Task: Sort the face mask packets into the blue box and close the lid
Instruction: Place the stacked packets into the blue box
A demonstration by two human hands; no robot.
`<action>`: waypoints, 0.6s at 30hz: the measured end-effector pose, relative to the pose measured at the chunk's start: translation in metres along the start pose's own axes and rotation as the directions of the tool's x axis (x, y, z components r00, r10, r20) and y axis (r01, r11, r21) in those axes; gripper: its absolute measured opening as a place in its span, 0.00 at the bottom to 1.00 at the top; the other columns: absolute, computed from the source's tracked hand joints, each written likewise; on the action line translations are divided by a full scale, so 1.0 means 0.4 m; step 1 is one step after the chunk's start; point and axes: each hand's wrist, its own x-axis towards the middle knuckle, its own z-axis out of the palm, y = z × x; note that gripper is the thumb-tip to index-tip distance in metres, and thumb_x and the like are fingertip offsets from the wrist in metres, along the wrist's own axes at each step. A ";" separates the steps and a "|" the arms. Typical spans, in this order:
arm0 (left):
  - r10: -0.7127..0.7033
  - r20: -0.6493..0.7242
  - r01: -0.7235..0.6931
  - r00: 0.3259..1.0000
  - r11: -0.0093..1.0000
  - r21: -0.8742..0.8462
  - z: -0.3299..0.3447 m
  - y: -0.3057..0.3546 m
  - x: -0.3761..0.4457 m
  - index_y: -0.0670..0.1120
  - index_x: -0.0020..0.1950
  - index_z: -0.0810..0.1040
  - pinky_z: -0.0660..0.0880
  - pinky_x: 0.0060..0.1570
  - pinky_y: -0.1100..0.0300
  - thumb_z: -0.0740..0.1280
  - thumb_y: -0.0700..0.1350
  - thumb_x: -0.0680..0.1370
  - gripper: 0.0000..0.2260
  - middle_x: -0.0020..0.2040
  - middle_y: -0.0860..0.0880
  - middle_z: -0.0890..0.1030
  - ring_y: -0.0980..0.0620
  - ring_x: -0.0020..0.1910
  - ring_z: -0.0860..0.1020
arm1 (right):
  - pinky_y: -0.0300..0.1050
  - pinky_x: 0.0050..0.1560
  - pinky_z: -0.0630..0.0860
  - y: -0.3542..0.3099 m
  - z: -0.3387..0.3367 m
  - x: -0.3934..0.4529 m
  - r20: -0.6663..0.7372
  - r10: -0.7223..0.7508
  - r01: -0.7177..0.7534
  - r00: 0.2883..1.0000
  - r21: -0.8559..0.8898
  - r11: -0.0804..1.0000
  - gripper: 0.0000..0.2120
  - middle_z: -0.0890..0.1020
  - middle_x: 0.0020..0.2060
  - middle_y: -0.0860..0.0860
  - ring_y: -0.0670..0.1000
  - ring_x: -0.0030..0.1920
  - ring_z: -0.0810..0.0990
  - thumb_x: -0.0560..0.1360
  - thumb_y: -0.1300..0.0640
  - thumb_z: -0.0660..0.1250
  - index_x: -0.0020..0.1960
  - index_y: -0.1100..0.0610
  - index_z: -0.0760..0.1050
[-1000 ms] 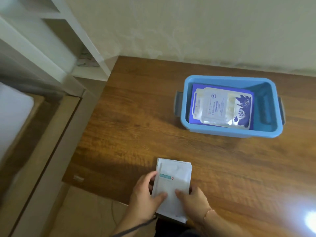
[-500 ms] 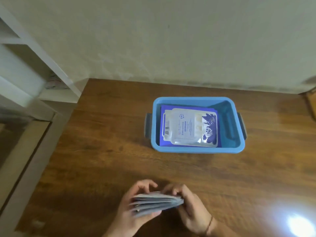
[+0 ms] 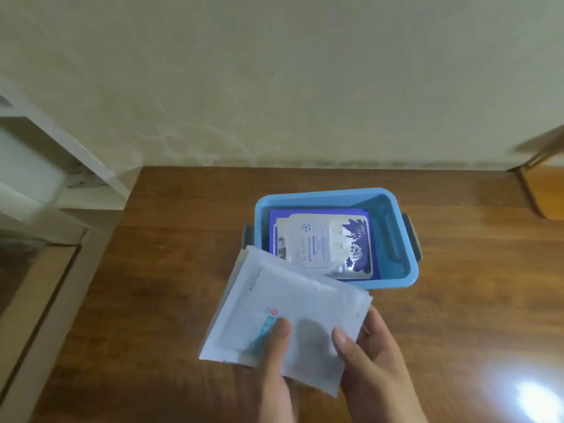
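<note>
A stack of white face mask packets (image 3: 287,309) is held above the wooden table (image 3: 152,285), tilted, its far corner overlapping the near left rim of the blue box (image 3: 393,239). My left hand (image 3: 274,370) grips the stack from below with the thumb on top near a teal label. My right hand (image 3: 372,358) holds its right edge, thumb on top. The open blue box stands just beyond, with grey side handles. Inside it lie purple and white mask packets (image 3: 329,242). No lid is in view.
A pale wall runs behind the table. White shelving (image 3: 45,154) stands at the left, beside the table's left edge. An orange-brown wooden piece (image 3: 543,184) shows at the far right. A bright light glare (image 3: 534,398) sits on the table at bottom right.
The stack of packets, held edge-on low near the table's front, has been lifted, turned face up and moved forward toward the box. The camera has come closer to the box.
</note>
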 end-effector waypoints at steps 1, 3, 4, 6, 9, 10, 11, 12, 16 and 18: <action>0.081 -0.003 -0.081 0.997 0.996 0.037 0.027 0.001 -0.006 0.55 0.51 0.79 0.83 0.43 0.56 0.83 0.61 0.33 0.47 0.42 0.57 0.85 0.57 0.41 0.84 | 0.53 0.50 0.81 -0.010 0.015 0.005 -0.026 -0.023 0.023 0.999 -0.019 1.000 0.37 0.83 0.54 0.62 0.62 0.54 0.83 0.53 0.48 0.84 0.59 0.55 0.78; 0.199 0.040 -0.201 0.979 0.977 0.077 0.055 0.005 -0.003 0.61 0.51 0.82 0.82 0.44 0.62 0.84 0.53 0.45 0.35 0.47 0.60 0.85 0.60 0.45 0.83 | 0.59 0.55 0.79 -0.053 0.026 0.025 -0.087 -0.081 0.076 0.993 -0.061 0.995 0.36 0.82 0.56 0.63 0.64 0.56 0.81 0.58 0.48 0.83 0.62 0.57 0.76; 0.200 0.102 -0.207 0.974 0.976 0.069 0.067 0.016 0.009 0.61 0.53 0.82 0.82 0.48 0.56 0.82 0.51 0.52 0.30 0.52 0.56 0.85 0.57 0.49 0.84 | 0.60 0.55 0.79 -0.084 0.020 0.038 -0.094 -0.098 0.091 0.991 -0.076 0.993 0.35 0.82 0.56 0.63 0.64 0.56 0.82 0.59 0.49 0.82 0.62 0.58 0.75; 0.232 0.270 -0.245 0.934 0.969 0.015 0.074 0.040 0.053 0.55 0.62 0.78 0.81 0.49 0.51 0.77 0.51 0.63 0.28 0.56 0.48 0.84 0.50 0.54 0.83 | 0.60 0.53 0.80 -0.151 -0.003 0.077 -0.102 -0.094 0.079 0.990 -0.141 0.987 0.30 0.83 0.55 0.61 0.63 0.54 0.82 0.64 0.53 0.80 0.62 0.58 0.75; 0.352 0.357 -0.447 0.865 0.864 0.231 0.080 0.088 0.146 0.54 0.65 0.72 0.78 0.44 0.64 0.74 0.52 0.69 0.25 0.50 0.55 0.84 0.56 0.51 0.82 | 0.54 0.48 0.82 -0.223 -0.043 0.166 -0.127 -0.049 -0.002 0.991 -0.373 0.928 0.19 0.84 0.52 0.58 0.59 0.51 0.84 0.72 0.60 0.73 0.62 0.58 0.75; 0.379 0.394 -0.527 0.838 0.752 0.397 0.079 0.098 0.179 0.57 0.64 0.72 0.78 0.45 0.65 0.74 0.54 0.72 0.22 0.49 0.59 0.83 0.58 0.51 0.81 | 0.52 0.47 0.82 -0.234 -0.052 0.203 -0.140 -0.039 -0.031 0.989 -0.463 0.886 0.17 0.84 0.52 0.57 0.56 0.49 0.85 0.73 0.61 0.71 0.61 0.58 0.75; 0.383 0.451 -0.589 0.806 0.599 0.543 0.074 0.097 0.212 0.60 0.63 0.71 0.78 0.46 0.66 0.73 0.55 0.74 0.20 0.49 0.61 0.82 0.60 0.52 0.80 | 0.52 0.48 0.82 -0.239 -0.057 0.238 -0.153 -0.024 -0.064 0.988 -0.540 0.839 0.16 0.84 0.52 0.57 0.55 0.49 0.85 0.74 0.61 0.71 0.60 0.57 0.75; 0.364 0.501 -0.619 0.785 0.455 0.640 0.071 0.094 0.238 0.61 0.63 0.70 0.78 0.48 0.64 0.71 0.55 0.75 0.18 0.49 0.64 0.80 0.60 0.52 0.79 | 0.53 0.49 0.82 -0.236 -0.060 0.269 -0.168 -0.001 -0.101 0.986 -0.597 0.796 0.16 0.84 0.52 0.56 0.54 0.49 0.84 0.74 0.60 0.71 0.60 0.56 0.74; 0.328 0.603 -0.644 0.727 0.022 0.765 0.059 0.070 0.280 0.55 0.64 0.72 0.72 0.56 0.48 0.70 0.52 0.75 0.18 0.51 0.62 0.77 0.55 0.53 0.75 | 0.53 0.51 0.82 -0.196 -0.052 0.332 -0.247 0.036 -0.209 0.968 -0.726 0.656 0.15 0.81 0.51 0.51 0.51 0.49 0.82 0.74 0.57 0.71 0.59 0.52 0.73; 0.341 0.647 -0.642 0.682 -0.145 0.753 0.053 0.077 0.278 0.52 0.64 0.72 0.68 0.55 0.50 0.67 0.52 0.75 0.18 0.56 0.55 0.77 0.52 0.57 0.71 | 0.48 0.49 0.81 -0.184 -0.046 0.333 -0.262 0.006 -0.212 0.965 -0.768 0.605 0.15 0.81 0.51 0.49 0.49 0.48 0.81 0.74 0.56 0.71 0.60 0.52 0.73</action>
